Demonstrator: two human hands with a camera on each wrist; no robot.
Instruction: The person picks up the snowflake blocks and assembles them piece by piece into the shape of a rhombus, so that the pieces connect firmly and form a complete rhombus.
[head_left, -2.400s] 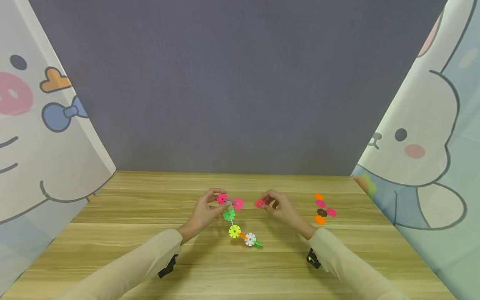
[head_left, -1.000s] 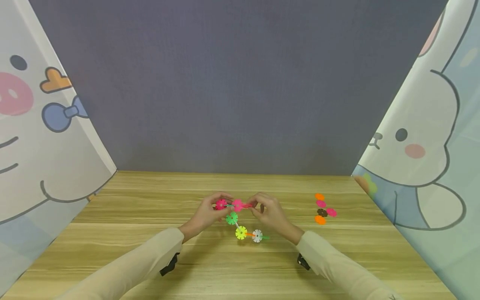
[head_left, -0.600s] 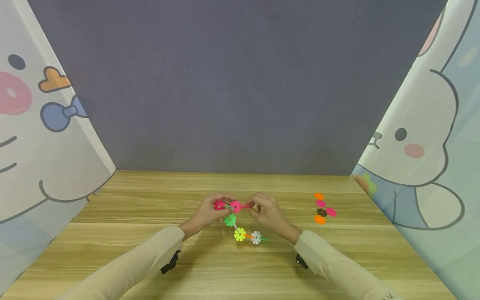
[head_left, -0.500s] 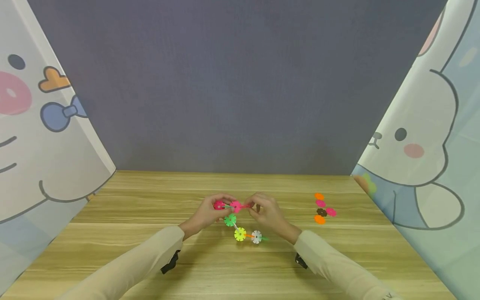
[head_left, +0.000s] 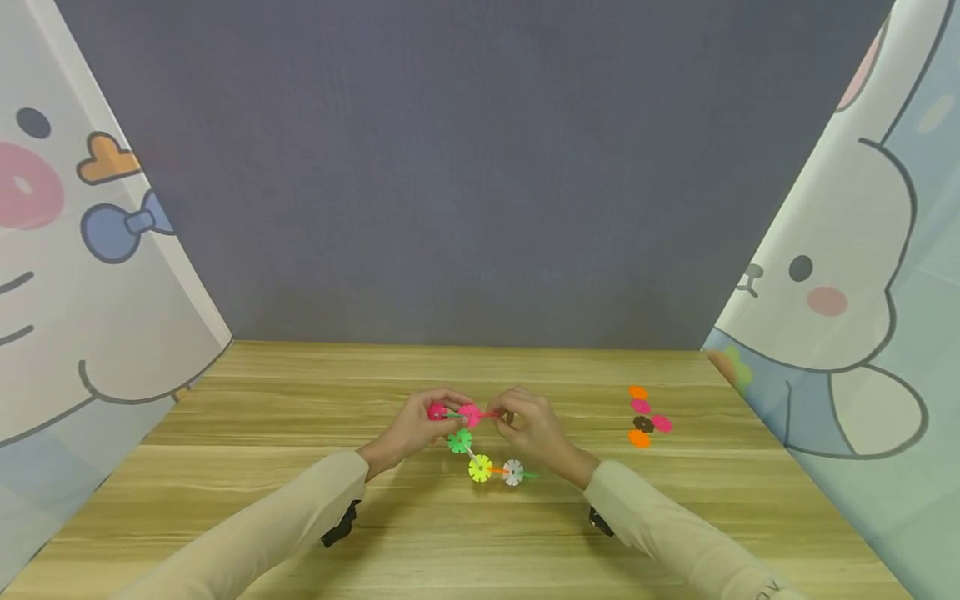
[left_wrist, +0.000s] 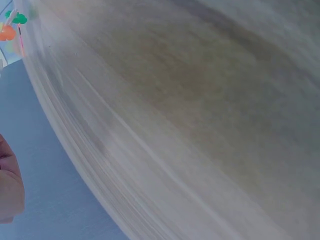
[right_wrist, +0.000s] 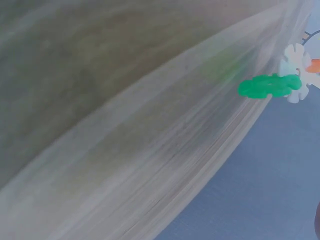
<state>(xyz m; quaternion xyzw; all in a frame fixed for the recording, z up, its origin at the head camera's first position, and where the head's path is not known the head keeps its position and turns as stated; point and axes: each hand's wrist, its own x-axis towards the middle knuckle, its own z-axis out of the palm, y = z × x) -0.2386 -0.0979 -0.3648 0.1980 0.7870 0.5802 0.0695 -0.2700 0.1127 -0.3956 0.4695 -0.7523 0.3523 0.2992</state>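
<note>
In the head view my left hand (head_left: 417, 425) grips a chain of notched plastic snowflake discs by its upper part. A deep pink disc (head_left: 437, 412) lies within that grip, linked by an edge-on green disc to a pink disc (head_left: 469, 416). From the thumb hang a green disc (head_left: 460, 441), a yellow disc (head_left: 481, 468) and a white disc (head_left: 513, 472), joined by edge-on ones. My right hand (head_left: 534, 427) pinches a red disc (head_left: 491, 414) edge-on against the pink disc's right side; fingers partly hide it. The right wrist view shows the chain's green end disc (right_wrist: 269, 86).
Several loose discs lie flat on the wooden table (head_left: 300, 400) at right: an orange disc (head_left: 637, 392), a brown disc (head_left: 643, 425) and a pink disc (head_left: 662, 424) among them. A grey panel (head_left: 480, 183) rises behind the table, with cartoon-printed sheets at both sides.
My right hand has moved left, bringing the red disc from apart to the pink disc's edge. The chain's lower end swung slightly right. In the last half second the hands have barely moved.
</note>
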